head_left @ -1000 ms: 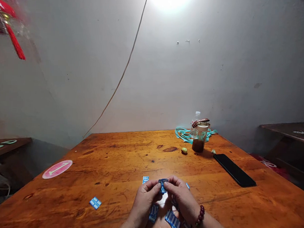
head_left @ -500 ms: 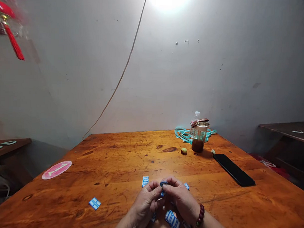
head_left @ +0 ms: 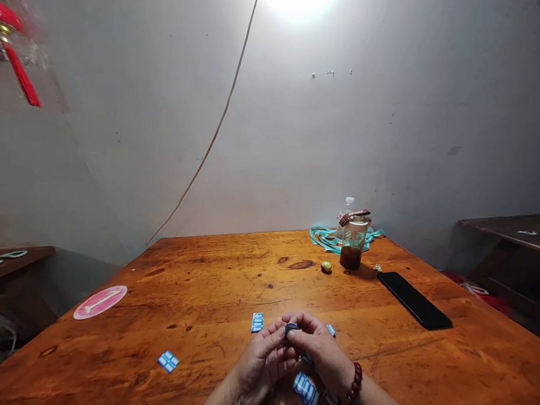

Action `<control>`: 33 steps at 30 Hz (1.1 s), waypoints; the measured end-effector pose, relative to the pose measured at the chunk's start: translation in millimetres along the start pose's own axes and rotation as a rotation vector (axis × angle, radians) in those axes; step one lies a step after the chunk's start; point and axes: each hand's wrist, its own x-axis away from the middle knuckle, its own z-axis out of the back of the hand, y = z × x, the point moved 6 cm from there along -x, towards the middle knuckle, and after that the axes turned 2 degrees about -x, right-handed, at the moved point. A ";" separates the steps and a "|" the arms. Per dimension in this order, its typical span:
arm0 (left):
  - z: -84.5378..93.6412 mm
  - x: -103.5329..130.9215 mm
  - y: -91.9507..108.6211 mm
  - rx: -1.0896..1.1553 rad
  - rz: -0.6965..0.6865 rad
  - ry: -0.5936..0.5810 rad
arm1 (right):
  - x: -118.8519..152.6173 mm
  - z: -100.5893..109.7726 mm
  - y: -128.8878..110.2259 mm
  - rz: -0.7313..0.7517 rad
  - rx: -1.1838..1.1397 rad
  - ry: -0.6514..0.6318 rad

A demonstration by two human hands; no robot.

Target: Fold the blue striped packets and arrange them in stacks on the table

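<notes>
My left hand point(head_left: 262, 359) and my right hand point(head_left: 320, 346) meet near the table's front edge. Between their thumbs and fingertips they pinch a small dark blue piece point(head_left: 291, 327), mostly covered by the fingers. A beaded bracelet circles my right wrist. Below the hands lies a bunch of blue-and-white pieces point(head_left: 306, 391), partly blurred. One blue-and-white piece point(head_left: 257, 322) rests just behind my left hand, a small one point(head_left: 331, 330) beside my right hand, and another point(head_left: 168, 361) farther left on the wooden table point(head_left: 205, 283).
At the right lies a black phone point(head_left: 414, 299). Behind it stand a bottle with dark liquid point(head_left: 352, 247) and a clear plastic bottle point(head_left: 349, 204), near teal straps point(head_left: 324, 238). A small yellowish object point(head_left: 326, 267) sits left of them. A pink oval sticker point(head_left: 100, 302) is at far left.
The piece between my fingertips has turned and shows a darker side. The fingers of my left hand have shifted a little below it.
</notes>
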 end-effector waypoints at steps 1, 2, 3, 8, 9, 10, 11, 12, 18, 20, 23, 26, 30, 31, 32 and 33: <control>0.5 0.3 0.2 0.003 0.002 0.004 | 0.0 2.5 -3.6 0.051 0.065 0.024; 1.6 0.7 0.5 0.007 0.004 0.012 | 0.5 4.7 -8.7 0.113 0.142 0.050; 3.2 1.1 0.7 0.011 0.009 0.026 | 1.8 6.0 -15.2 0.185 0.231 0.074; 12.3 2.7 1.7 -0.023 0.048 0.120 | 12.2 -3.2 -42.2 0.461 0.636 0.059; 12.5 2.9 2.0 -0.041 0.052 0.127 | 13.1 -4.8 -43.4 0.465 0.667 0.054; 12.4 3.0 2.3 -0.060 0.053 0.132 | 13.2 -5.4 -43.3 0.455 0.676 0.059; 12.1 2.9 2.5 -0.080 0.053 0.138 | 12.6 -5.3 -41.8 0.429 0.660 0.063; 11.7 2.8 2.8 -0.100 0.047 0.144 | 11.3 -4.7 -38.9 0.389 0.617 0.062; 14.6 -2.3 4.8 -0.248 -0.025 0.190 | 1.5 4.2 -19.5 0.173 0.330 0.068; 19.0 -3.9 4.5 -0.233 -0.025 0.220 | 0.9 4.1 -19.6 0.170 0.348 0.041; 22.3 -4.9 4.7 -0.168 -0.015 0.211 | 2.2 -0.6 -23.2 0.203 0.412 -0.045; 21.9 -3.9 6.3 -0.149 -0.019 0.190 | 3.1 -3.6 -24.1 0.199 0.409 -0.099; 18.4 -1.9 6.9 -0.168 -0.013 0.182 | 3.5 -5.7 -22.7 0.166 0.338 -0.149; 17.8 -1.4 7.0 -0.177 -0.010 0.185 | 3.5 -5.1 -22.9 0.166 0.341 -0.143; 17.4 -1.1 7.2 -0.187 -0.008 0.190 | 3.4 -4.3 -23.2 0.168 0.350 -0.134; 17.1 -1.0 7.3 -0.197 -0.006 0.193 | 3.2 -3.3 -23.3 0.171 0.360 -0.124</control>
